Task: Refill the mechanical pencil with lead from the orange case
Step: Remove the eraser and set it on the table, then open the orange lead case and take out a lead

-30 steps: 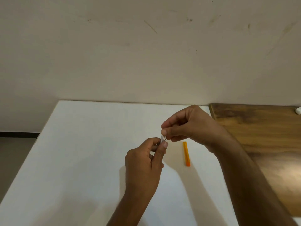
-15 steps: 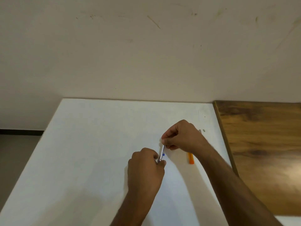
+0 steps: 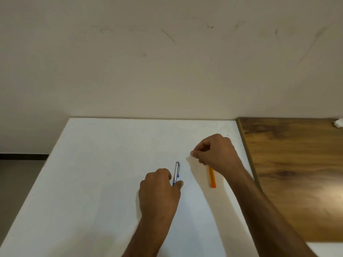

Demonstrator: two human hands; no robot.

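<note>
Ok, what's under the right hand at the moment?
The orange case lies flat on the white table; its near end shows, its far end is hidden beneath the right hand. Whether the pinched fingertips hold anything cannot be seen.

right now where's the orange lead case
In the head view the orange case lies flat on the white table, right of the mechanical pencil, its far end hidden under the right hand, near the wooden surface.

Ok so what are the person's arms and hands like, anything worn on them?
Both are bare. The left hand and right hand show no gloves, rings or watch, and both forearms are uncovered to the frame's edge, with no sleeve in sight. No markings or bands are visible.
</note>
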